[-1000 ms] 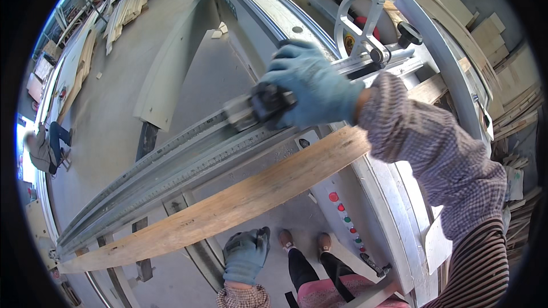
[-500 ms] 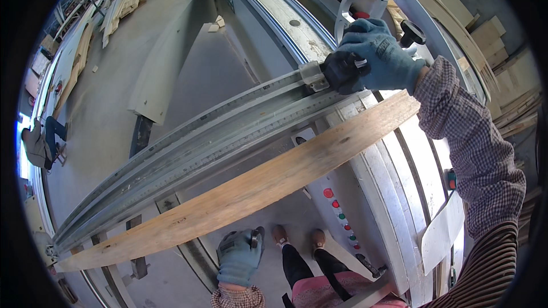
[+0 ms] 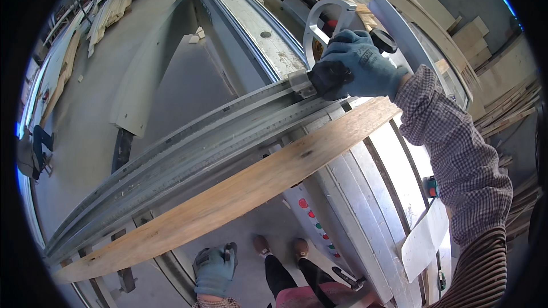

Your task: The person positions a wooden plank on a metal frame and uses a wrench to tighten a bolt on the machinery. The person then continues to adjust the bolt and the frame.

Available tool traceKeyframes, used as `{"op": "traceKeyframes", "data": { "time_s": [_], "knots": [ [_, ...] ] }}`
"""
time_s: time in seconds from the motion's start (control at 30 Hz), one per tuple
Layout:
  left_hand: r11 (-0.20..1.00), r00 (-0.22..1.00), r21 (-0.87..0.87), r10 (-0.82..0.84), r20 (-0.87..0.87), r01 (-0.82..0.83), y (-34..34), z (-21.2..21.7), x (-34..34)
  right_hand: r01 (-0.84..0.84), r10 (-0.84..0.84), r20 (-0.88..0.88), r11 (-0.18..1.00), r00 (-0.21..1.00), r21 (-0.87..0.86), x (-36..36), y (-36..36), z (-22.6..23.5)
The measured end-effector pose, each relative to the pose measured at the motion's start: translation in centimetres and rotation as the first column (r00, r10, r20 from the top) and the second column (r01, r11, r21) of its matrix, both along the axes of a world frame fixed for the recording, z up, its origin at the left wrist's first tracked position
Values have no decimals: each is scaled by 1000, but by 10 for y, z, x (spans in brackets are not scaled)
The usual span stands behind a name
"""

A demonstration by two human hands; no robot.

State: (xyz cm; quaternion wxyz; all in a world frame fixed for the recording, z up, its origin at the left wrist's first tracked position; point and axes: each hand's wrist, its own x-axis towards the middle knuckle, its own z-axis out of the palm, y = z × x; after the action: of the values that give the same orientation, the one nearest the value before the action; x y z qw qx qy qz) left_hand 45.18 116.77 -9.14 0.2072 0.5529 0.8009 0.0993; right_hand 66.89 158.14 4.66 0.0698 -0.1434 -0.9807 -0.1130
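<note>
My right hand, in a blue-grey work glove, is closed over a black clamp block at the right end of a long grey metal fence. A small clear plastic piece adjoins the block. Along the near side of the fence lies a long wooden board, its right end on the metal machine table. Low in the picture, my gloved left hand is closed near the sliding frame, beside a small dark rounded part. What its fingers hold is hidden.
A curved metal guard and a black knob stand beyond my right hand. Red and green buttons line the machine's near side. A white sheet lies on the table. A person is at the far left; timber stacks lie behind.
The whole view has shifted, so the machine and both hands appear further left and slightly lower. My hands keep their grips, and the board keeps nearly the same place along the fence.
</note>
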Motion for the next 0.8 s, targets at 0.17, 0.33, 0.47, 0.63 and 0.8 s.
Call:
{"op": "traceKeyframes", "data": {
  "time_s": [0.17,0.33,0.47,0.63,0.8],
  "knots": [
    [998,998,-24,52,36,-51,11,11,7,63,-68,-40,992,997,-105,5,-2,-3],
    [989,993,-121,93,73,-84,14,14,10,31,-42,-92,993,995,-115,6,3,-8],
    [988,997,-152,31,77,-19,15,1,13,40,-56,-120,990,991,-132,5,5,-14],
    [877,935,401,-336,117,265,44,45,40,-24,3,-147,990,989,-140,2,2,-8],
    [892,438,447,-374,818,-72,120,135,55,-40,29,-151,997,988,-72,11,13,-16]
  ]
}}
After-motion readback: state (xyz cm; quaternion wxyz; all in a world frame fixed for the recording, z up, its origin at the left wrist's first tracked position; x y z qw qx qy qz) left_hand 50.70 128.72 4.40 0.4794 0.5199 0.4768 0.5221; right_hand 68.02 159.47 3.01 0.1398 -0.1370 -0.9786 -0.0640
